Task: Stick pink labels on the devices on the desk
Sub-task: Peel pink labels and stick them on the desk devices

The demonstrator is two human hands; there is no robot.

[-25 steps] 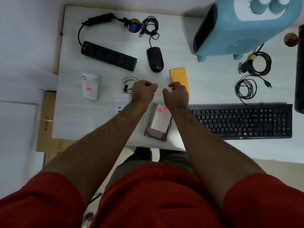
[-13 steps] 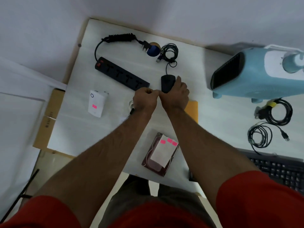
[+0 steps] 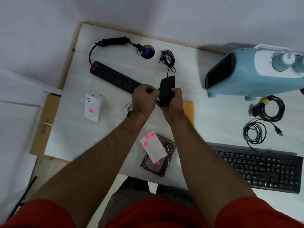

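Observation:
My right hand grips a black wired mouse and holds it tilted above the white desk. Against the mouse's left edge, my left hand has its fingers curled and pinched, with a sliver of pink label at the fingertips. A white backing sheet with a few pink labels lies on a dark hard drive near the front edge. A white adapter at the left carries a pink label. A yellow device is partly hidden behind my right wrist.
A black power strip lies at the back left. A blue fan heater stands at the back right, with coiled black cables in front of it. A black keyboard sits front right. A cardboard box is beside the desk's left edge.
My hands left the label sheet and went back to the mouse. My right hand took hold of it and lifted it, and my left hand came to its side.

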